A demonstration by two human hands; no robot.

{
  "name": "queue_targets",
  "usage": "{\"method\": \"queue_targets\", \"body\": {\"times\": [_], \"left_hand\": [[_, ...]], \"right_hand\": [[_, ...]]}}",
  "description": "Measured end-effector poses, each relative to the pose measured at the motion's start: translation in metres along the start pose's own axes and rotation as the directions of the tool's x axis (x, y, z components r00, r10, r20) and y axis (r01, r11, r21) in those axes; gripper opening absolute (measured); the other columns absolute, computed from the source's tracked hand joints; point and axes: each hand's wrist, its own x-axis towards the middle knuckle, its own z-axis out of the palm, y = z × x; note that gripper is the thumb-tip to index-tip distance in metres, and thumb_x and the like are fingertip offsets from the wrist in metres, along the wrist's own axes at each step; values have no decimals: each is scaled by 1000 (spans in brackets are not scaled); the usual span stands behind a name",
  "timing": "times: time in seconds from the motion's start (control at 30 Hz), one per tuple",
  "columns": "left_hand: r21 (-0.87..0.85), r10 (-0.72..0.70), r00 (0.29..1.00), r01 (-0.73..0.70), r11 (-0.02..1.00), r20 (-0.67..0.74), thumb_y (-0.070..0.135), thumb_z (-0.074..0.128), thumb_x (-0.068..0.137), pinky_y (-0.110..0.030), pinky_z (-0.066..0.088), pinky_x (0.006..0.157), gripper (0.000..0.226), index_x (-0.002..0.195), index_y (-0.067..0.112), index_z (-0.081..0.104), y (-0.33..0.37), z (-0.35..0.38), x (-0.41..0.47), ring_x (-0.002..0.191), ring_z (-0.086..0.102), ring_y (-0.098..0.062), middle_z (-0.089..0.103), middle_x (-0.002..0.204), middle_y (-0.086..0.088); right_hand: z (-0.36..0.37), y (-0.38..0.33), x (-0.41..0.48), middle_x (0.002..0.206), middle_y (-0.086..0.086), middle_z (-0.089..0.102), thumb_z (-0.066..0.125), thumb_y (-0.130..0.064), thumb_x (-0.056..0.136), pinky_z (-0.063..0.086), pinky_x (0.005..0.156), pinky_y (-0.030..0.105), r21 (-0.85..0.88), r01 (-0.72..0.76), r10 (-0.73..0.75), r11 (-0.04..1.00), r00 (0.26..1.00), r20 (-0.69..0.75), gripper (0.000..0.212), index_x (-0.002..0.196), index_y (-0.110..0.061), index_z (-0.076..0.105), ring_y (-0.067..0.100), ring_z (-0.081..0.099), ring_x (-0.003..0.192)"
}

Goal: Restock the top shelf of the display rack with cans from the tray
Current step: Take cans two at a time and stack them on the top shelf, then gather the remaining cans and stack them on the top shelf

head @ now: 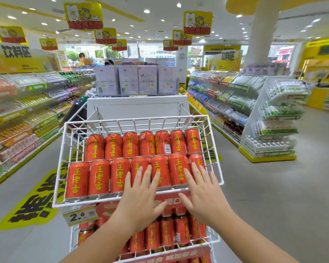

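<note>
Evidently, left hand [141,194] and right hand [203,190] are resting with fingers spread, gripping nothing, on red cans [99,177] lying in the top shelf [63,149]: rigid, smooth, probably heavy, best gripped around the body.

Top shelf [215,149]: my way in from above is open; red cans [122,160] fill two rows.
Back strip, frame centre: bare wire.
Sides: white wire walls block.
</note>
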Motion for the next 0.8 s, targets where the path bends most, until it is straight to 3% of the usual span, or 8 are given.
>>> {"method": "queue_targets", "body": {"times": [0.2,0.33,0.63,0.8], "left_hand": [[-35,74,996,-76,996,-58,69,43,87,-68,28,113,87,155,15,39,7,32,-41,150,28,-41,27,164,-18],[-42,101,994,-103,994,-36,66,43,90,-68,22,116,86,158,13,31,27,55,-81,153,18,-41,17,167,-20],[-41,59,977,-52,998,207,62,47,88,-67,25,114,85,156,12,35,88,143,-148,150,27,-42,25,164,-21],[-31,13,937,-2,1000,348,62,41,88,-66,26,115,85,156,12,34,135,237,-193,150,27,-42,25,164,-22]], "right_hand": [[16,-17,-44,165,16,26,34,-62,96,31,117,58,-58,-50,52,997,998,26,77,158,-16,32,36,27,151],[41,-27,-85,166,16,24,34,-60,96,28,117,59,-55,-62,66,997,995,75,77,157,-14,33,37,25,152],[139,-5,-163,159,23,36,35,-56,93,38,110,61,21,-28,23,999,978,206,75,151,-10,42,44,40,143],[236,26,-211,162,21,31,27,-59,93,35,113,59,39,7,-19,999,947,321,79,155,-10,37,42,34,147]]}}
